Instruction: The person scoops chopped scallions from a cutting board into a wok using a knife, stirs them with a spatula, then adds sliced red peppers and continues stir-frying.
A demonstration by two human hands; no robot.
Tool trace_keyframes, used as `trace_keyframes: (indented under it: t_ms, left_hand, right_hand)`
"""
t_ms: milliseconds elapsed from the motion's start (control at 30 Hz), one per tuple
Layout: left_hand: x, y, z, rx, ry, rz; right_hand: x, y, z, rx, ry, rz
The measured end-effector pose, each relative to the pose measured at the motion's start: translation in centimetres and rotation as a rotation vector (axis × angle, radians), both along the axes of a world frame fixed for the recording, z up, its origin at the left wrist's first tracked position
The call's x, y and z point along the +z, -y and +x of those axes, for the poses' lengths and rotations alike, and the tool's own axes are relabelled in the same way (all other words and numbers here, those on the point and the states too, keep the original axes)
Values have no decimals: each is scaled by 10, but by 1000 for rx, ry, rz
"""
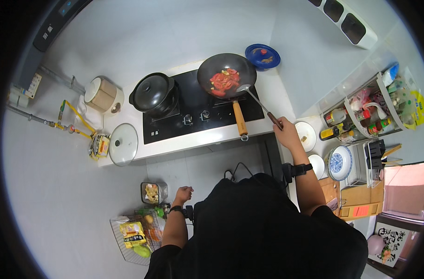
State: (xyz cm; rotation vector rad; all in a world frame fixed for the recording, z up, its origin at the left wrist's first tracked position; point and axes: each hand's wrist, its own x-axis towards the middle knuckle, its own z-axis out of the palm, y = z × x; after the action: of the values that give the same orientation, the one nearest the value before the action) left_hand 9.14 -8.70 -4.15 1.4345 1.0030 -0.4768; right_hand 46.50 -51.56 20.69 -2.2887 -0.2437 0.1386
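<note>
A dark wok (pixel 206 69) with a wooden handle stands on the right side of the black gas hob (pixel 215 117). Red tomato pieces (pixel 225 81) and small yellowish bits lie in it. My right hand (pixel 285 130) grips the brown handle of a metal spatula (pixel 257 100), whose blade rests inside the wok at the right of the tomatoes. My left hand (pixel 184 195) hangs low beside my body, away from the counter, with its fingers curled; whether it is fully closed on nothing is hard to see, but no object shows in it. A lidded black pot (pixel 152 92) occupies the hob's left side.
A blue lid (pixel 262 56) lies behind the wok. Left are a glass lid (pixel 123 146) near the counter edge and a beige appliance (pixel 102 96). White plates (pixel 305 134), a patterned bowl (pixel 339 163) and a bottle rack (pixel 354 115) stand right. A bin (pixel 152 193) and wire basket (pixel 128 253) sit lower left.
</note>
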Motion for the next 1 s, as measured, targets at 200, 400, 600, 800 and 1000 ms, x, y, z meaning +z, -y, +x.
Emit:
trace_keyframes:
  t_ms: [200, 400, 600, 800, 1000]
  left_hand:
    - [-5, 1, -7, 28, -18, -50]
    - [-8, -1, -8, -1, -24, -25]
    - [-8, 0, -4, 16, -9, -45]
    - [-6, 4, 0, 50, -5, -54]
    - [-3, 9, 3, 78, -26, -59]
  right_hand:
    - [-8, 7, 0, -14, 9, -23]
    - [-9, 9, -1, -36, -16, -41]
    - [-7, 9, 0, -32, -22, -28]
    - [-2, 5, 0, -16, -4, -17]
    - [7, -15, 27, 62, 145, -178]
